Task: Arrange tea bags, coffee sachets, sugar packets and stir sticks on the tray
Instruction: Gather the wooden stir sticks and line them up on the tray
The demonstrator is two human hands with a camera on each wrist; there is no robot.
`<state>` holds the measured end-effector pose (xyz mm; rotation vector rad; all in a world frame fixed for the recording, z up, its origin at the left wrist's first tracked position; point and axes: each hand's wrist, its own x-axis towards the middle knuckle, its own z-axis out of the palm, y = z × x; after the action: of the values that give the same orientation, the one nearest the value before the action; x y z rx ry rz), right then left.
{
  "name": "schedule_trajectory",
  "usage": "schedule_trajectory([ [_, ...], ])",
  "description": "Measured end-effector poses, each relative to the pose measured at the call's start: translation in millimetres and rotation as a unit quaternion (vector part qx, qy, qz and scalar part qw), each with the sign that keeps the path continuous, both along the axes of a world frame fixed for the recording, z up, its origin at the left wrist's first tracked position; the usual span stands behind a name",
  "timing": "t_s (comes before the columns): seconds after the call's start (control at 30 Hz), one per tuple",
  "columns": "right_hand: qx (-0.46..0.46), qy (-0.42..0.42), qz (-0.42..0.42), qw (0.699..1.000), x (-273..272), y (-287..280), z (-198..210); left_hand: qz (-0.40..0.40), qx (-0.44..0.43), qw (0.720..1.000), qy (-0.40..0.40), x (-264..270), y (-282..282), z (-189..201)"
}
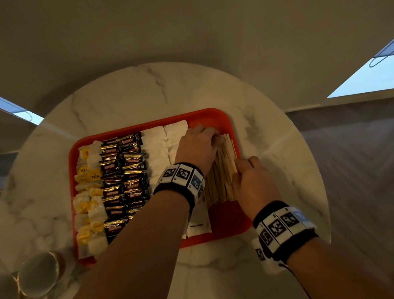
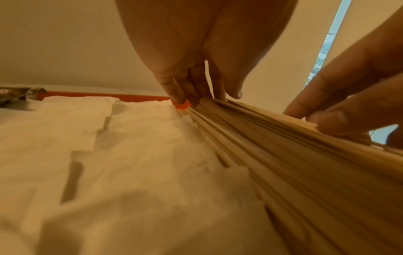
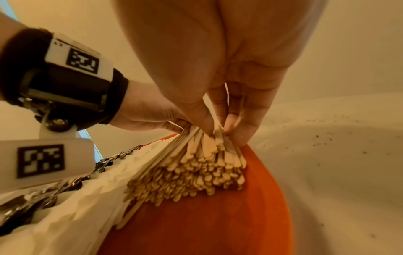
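On the smooth orange tray (image 1: pixel 233 224), both hands' grips (image 1: pixel 196 146) (image 1: pixel 251 181) pinch a fanned bundle of flat wooden stir sticks (image 1: pixel 221 174).

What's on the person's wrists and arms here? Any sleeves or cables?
Forearms bare; no sleeves in view. Each wrist wears a black band carrying white blocks printed with black square fiducial markers: left wristband, right wristband. A thin dark cord trails from the right one.

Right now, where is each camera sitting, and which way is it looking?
Head: worn on the head, looks down at the orange tray on the round table; both forearms show.
Left wrist: along the left hand at the far ends of the stir sticks; right fingers show too.
Right wrist: along the right hand at the sticks' near ends; left wristband shows.
All three share the sticks.
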<state>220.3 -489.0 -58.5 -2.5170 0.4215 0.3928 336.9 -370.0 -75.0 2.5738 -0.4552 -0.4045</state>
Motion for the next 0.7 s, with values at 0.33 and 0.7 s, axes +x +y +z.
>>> schedule_trajectory([
  [0.33, -0.017, 0.007, 0.006, 1.0, -5.6, 0.5, 0.2, 0.012, -0.038, 0.999, 0.001, -11.7, 4.7, -1.7],
  [0.7, -0.033, 0.021, 0.035, 0.999, -2.6, -6.7, 7.1, 0.087, -0.065, 0.994, 0.03, -97.5, 76.5, 26.9],
])
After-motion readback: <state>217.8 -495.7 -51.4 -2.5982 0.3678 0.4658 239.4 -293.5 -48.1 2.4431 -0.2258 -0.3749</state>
